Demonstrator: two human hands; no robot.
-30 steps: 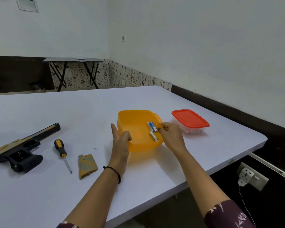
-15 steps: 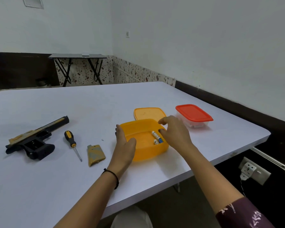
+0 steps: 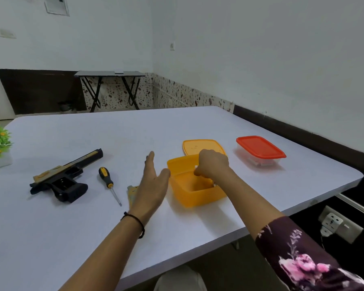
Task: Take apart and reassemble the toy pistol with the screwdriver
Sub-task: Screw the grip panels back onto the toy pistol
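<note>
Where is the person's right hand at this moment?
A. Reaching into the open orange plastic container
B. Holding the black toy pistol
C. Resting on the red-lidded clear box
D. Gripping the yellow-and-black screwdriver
A: the right hand is curled over and into the open orange plastic container, while the yellow-and-black screwdriver, black toy pistol and red-lidded clear box lie untouched on the table.

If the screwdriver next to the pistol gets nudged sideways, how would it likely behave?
The screwdriver lies flat on the smooth table, and its rounded handle suggests it would probably roll. It looks rigid, so it should not bend. Its thin shaft likely makes it handle-heavy.
</note>
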